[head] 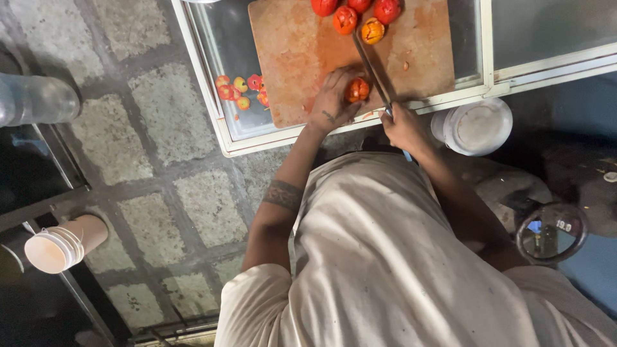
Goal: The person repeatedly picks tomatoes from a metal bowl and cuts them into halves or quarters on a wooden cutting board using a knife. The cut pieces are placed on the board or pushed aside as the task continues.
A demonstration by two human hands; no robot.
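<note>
Head view: left hand (333,99) fingers grip a tomato (357,90) on the cutting board (295,51); right hand (403,125) clasps a knife (371,67); cored tomatoes (357,14) beyond, scraps (241,90) on the glass worktop (222,38), stone floor (154,128) below

you're at a street food stall: a glass-topped counter (222,122) on paving stones (160,128), stacked paper cups (61,244) nearby.

Tomato (358,89) on cutting board (295,51), knife (371,67) beside.
</note>
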